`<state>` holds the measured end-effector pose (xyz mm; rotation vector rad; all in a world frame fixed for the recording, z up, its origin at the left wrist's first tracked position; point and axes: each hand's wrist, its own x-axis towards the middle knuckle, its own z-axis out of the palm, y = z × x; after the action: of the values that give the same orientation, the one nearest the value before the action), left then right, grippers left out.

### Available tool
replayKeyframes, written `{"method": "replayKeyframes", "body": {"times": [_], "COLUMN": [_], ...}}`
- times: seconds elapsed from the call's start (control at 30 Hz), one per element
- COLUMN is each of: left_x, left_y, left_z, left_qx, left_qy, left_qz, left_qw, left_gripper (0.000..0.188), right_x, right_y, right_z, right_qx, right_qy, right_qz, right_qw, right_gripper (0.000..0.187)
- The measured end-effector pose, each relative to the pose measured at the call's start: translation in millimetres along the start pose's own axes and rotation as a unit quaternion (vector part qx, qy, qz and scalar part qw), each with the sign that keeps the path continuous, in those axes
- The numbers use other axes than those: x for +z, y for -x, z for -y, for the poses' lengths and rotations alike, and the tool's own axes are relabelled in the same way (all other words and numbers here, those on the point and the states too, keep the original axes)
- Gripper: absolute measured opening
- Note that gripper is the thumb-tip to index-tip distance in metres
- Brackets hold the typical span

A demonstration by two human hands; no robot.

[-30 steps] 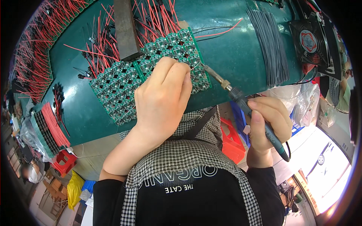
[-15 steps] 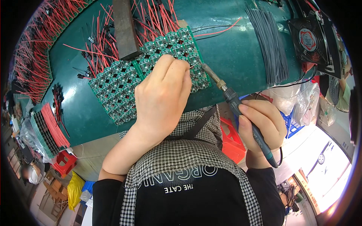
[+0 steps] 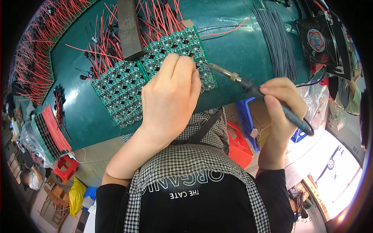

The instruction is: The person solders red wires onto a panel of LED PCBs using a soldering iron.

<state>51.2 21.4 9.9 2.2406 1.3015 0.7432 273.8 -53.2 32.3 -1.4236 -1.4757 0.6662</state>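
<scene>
My right hand (image 3: 285, 103) is closed around the handle of a soldering iron (image 3: 248, 84), whose metal tip points left onto the right part of a panel of green circuit boards (image 3: 122, 91). Over that panel, my left hand (image 3: 169, 99) is pinched on a thin strand of solder wire. A short end sticks out by the fingertips near the iron's tip, and a longer piece of solder wire (image 3: 134, 110) trails to the lower left. The fingertips themselves are partly hidden by the back of the hand.
A dark metal bar (image 3: 130, 31) lies at the panel's back edge, beside many red and black wires (image 3: 165, 19). Grey wires (image 3: 276, 46) and a black fan (image 3: 318, 40) are to the right. Red wires (image 3: 54, 128) lie at the left, and a red stool (image 3: 239, 145) stands below.
My right hand has moved up and to the right, tilting the soldering iron flatter, with its tip shifted slightly left onto the boards. My left hand has shifted slightly right.
</scene>
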Motion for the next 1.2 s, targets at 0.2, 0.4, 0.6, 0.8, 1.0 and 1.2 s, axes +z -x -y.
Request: {"method": "replayKeyframes", "body": {"times": [0.2, 0.4, 0.6, 0.8, 1.0, 1.2], "left_x": [-3, 2, 4, 3, 5, -1], "left_y": [9, 15, 13, 10, 9, 12], "left_z": [0, -2, -1, -2, -2, -7], "left_qx": [0.049, 0.031, 0.033, 0.024, 0.041, 0.013], "left_qy": [0.027, 0.021, 0.015, 0.008, 0.001, 0.02], "left_qz": [-0.025, -0.007, -0.002, 0.005, -0.004, 0.001], "left_qw": [0.998, 0.999, 0.999, 1.0, 0.999, 1.0], "left_gripper": [0.013, 0.014, 0.013, 0.012, 0.011, 0.013], "right_x": [0, 2, 3, 10, 8, -5], "right_y": [17, 33, 31, 28, 34, 19], "right_z": [1, 2, 5, 15, 16, -4], "right_qx": [0.043, -0.066, -0.077, -0.16, -0.206, -0.061], "right_qy": [-0.01, 0.06, 0.079, 0.156, 0.198, 0.03], "right_qz": [-0.108, -0.074, -0.04, 0.014, 0.067, 0.013], "right_qw": [0.993, 0.993, 0.993, 0.975, 0.956, 0.998], "right_gripper": [0.014, 0.012, 0.011, 0.019, 0.02, 0.015]}}
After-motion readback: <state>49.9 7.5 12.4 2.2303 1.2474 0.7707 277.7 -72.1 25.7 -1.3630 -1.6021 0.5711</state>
